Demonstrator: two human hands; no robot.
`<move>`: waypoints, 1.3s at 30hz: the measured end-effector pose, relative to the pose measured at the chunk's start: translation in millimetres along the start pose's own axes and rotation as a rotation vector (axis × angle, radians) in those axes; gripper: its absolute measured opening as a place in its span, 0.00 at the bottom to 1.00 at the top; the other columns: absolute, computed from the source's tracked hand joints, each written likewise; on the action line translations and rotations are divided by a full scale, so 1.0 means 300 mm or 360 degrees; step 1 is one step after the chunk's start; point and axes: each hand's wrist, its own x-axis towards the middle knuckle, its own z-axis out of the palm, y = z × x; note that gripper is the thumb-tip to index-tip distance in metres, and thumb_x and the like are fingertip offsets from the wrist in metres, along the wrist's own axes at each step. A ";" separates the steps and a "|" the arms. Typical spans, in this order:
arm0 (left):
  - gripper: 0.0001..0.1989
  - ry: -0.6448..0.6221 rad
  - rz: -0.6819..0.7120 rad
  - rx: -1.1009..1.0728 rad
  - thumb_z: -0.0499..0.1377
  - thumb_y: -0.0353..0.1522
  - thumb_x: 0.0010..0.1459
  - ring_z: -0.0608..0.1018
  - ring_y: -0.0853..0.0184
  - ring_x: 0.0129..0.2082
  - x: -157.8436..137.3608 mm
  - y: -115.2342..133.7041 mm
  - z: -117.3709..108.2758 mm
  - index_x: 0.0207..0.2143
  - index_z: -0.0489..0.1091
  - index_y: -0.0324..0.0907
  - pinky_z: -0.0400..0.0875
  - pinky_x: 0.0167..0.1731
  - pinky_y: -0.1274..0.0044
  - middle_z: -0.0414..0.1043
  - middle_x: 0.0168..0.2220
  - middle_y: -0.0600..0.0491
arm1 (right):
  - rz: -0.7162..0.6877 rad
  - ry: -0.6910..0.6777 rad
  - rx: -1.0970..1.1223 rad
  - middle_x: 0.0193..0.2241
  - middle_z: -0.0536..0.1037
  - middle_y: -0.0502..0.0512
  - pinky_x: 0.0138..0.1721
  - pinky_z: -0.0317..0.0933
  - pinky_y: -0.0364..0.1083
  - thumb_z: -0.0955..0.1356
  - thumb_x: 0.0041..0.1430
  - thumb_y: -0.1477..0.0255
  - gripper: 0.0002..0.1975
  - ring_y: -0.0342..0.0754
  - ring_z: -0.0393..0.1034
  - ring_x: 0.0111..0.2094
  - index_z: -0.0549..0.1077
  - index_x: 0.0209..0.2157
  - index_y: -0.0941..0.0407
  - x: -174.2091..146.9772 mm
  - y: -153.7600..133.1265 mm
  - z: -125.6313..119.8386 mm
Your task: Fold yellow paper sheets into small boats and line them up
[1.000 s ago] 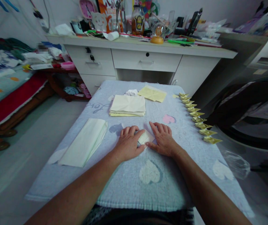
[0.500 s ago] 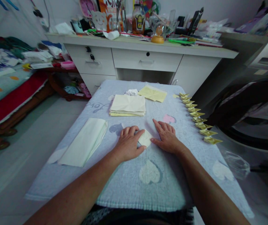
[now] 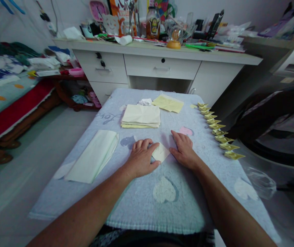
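Note:
A small folded piece of cream paper (image 3: 161, 153) lies on the cloth in front of me, one corner pointing right. My left hand (image 3: 142, 157) lies over its left side, fingers spread, with the index finger and thumb touching its left edges. Part of the paper may be hidden under that hand. At the right corner rests my right hand (image 3: 183, 147), palm down, fingers extended and thumb close to the paper's tip. Whether the thumb touches the tip I cannot tell. Neither hand grips anything.
Beyond my hands sit a stack of cream sheets (image 3: 141, 116), yellow paper (image 3: 168, 103) and a crumpled white piece (image 3: 145, 102). Folded pale paper (image 3: 94, 156) lies left. Several folded yellow paper shapes (image 3: 224, 139) line the right edge. A cluttered desk (image 3: 162, 51) stands behind.
My right hand has shifted slightly right, and more of the small paper's right corner shows. The left hand stays in place on the paper.

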 end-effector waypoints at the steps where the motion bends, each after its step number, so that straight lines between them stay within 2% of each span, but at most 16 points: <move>1: 0.34 -0.0004 -0.0009 -0.0001 0.61 0.43 0.50 0.62 0.54 0.51 0.001 0.001 0.000 0.59 0.57 0.52 0.57 0.52 0.63 0.59 0.54 0.50 | -0.0056 0.0063 0.0039 0.55 0.64 0.64 0.52 0.51 0.57 0.63 0.59 0.66 0.29 0.59 0.55 0.54 0.56 0.61 0.56 0.002 -0.016 0.000; 3: 0.36 -0.0014 -0.0037 -0.0003 0.61 0.44 0.50 0.62 0.54 0.51 0.003 0.004 0.000 0.61 0.55 0.52 0.57 0.52 0.63 0.59 0.54 0.49 | -0.0176 0.0127 0.0105 0.49 0.68 0.61 0.50 0.53 0.54 0.65 0.59 0.67 0.19 0.56 0.58 0.50 0.67 0.51 0.55 0.005 -0.051 0.003; 5: 0.38 -0.0022 -0.0065 -0.0005 0.61 0.44 0.51 0.62 0.54 0.52 0.004 0.005 0.000 0.62 0.51 0.52 0.57 0.52 0.63 0.59 0.54 0.49 | -0.0312 0.0076 0.0160 0.43 0.70 0.58 0.47 0.54 0.51 0.64 0.60 0.70 0.10 0.52 0.60 0.46 0.71 0.43 0.55 0.006 -0.081 0.010; 7: 0.40 -0.0028 -0.0080 -0.0009 0.61 0.45 0.50 0.61 0.53 0.53 0.006 0.002 0.000 0.63 0.49 0.52 0.56 0.52 0.63 0.59 0.55 0.48 | -0.0396 -0.0007 0.0186 0.40 0.70 0.56 0.45 0.53 0.49 0.65 0.60 0.73 0.06 0.50 0.62 0.43 0.73 0.38 0.55 0.006 -0.097 0.019; 12: 0.36 -0.0011 -0.0082 -0.0066 0.58 0.46 0.54 0.63 0.55 0.52 0.014 -0.026 0.005 0.62 0.50 0.51 0.58 0.50 0.64 0.60 0.55 0.49 | -0.0392 -0.0102 0.0215 0.38 0.71 0.55 0.43 0.52 0.49 0.67 0.59 0.70 0.06 0.50 0.62 0.41 0.72 0.39 0.55 0.004 -0.090 0.039; 18: 0.31 0.0083 -0.0353 0.0021 0.56 0.43 0.56 0.62 0.54 0.52 0.029 -0.059 0.018 0.60 0.53 0.51 0.57 0.49 0.63 0.58 0.56 0.48 | -0.0366 -0.0100 0.0262 0.39 0.72 0.55 0.44 0.52 0.49 0.68 0.56 0.74 0.11 0.51 0.62 0.41 0.69 0.43 0.56 0.006 -0.087 0.041; 22: 0.29 0.0155 -0.0420 0.0028 0.55 0.40 0.58 0.62 0.54 0.51 0.036 -0.069 0.021 0.61 0.53 0.52 0.57 0.48 0.63 0.60 0.54 0.49 | -0.0331 -0.0080 0.0375 0.39 0.72 0.55 0.45 0.53 0.49 0.68 0.54 0.76 0.17 0.50 0.63 0.41 0.65 0.46 0.57 0.003 -0.089 0.043; 24: 0.28 0.0206 -0.0343 -0.0037 0.55 0.37 0.57 0.63 0.55 0.50 0.040 -0.070 0.017 0.60 0.55 0.51 0.57 0.49 0.64 0.61 0.54 0.49 | -0.0313 -0.0061 0.0394 0.38 0.72 0.54 0.45 0.53 0.49 0.68 0.53 0.76 0.15 0.50 0.63 0.41 0.64 0.43 0.57 0.001 -0.088 0.043; 26: 0.23 0.0217 -0.0143 -0.0169 0.54 0.32 0.57 0.64 0.58 0.50 0.044 -0.069 0.008 0.56 0.61 0.49 0.58 0.50 0.66 0.64 0.51 0.50 | -0.0310 -0.0062 0.0385 0.37 0.71 0.54 0.44 0.53 0.49 0.67 0.54 0.75 0.11 0.50 0.62 0.40 0.64 0.40 0.56 0.000 -0.086 0.038; 28: 0.16 0.0136 0.0116 -0.0316 0.52 0.26 0.56 0.65 0.61 0.49 0.046 -0.067 -0.003 0.46 0.69 0.46 0.59 0.51 0.69 0.67 0.47 0.51 | -0.0357 -0.0101 0.0379 0.36 0.70 0.54 0.43 0.53 0.49 0.66 0.53 0.75 0.09 0.50 0.61 0.40 0.64 0.37 0.56 -0.001 -0.082 0.026; 31: 0.14 -0.0040 0.0364 -0.0436 0.54 0.22 0.50 0.66 0.62 0.47 0.044 -0.062 -0.014 0.37 0.71 0.46 0.60 0.50 0.70 0.69 0.42 0.53 | -0.0474 -0.0207 0.0427 0.36 0.69 0.53 0.44 0.52 0.50 0.66 0.48 0.77 0.12 0.51 0.60 0.40 0.65 0.37 0.56 -0.005 -0.076 0.002; 34: 0.18 -0.0095 0.0419 -0.0462 0.59 0.24 0.44 0.66 0.60 0.47 0.040 -0.060 -0.017 0.39 0.70 0.46 0.59 0.50 0.69 0.68 0.44 0.53 | -0.0540 -0.0267 0.0492 0.37 0.68 0.53 0.46 0.52 0.51 0.68 0.43 0.79 0.18 0.51 0.60 0.41 0.64 0.38 0.55 -0.010 -0.071 -0.017; 39: 0.14 -0.0072 0.0415 -0.0495 0.63 0.31 0.48 0.67 0.60 0.47 0.042 -0.064 -0.015 0.39 0.70 0.46 0.59 0.50 0.68 0.68 0.44 0.53 | -0.0592 -0.0266 0.0532 0.40 0.68 0.53 0.47 0.51 0.51 0.70 0.47 0.76 0.17 0.51 0.60 0.43 0.65 0.40 0.54 -0.013 -0.066 -0.022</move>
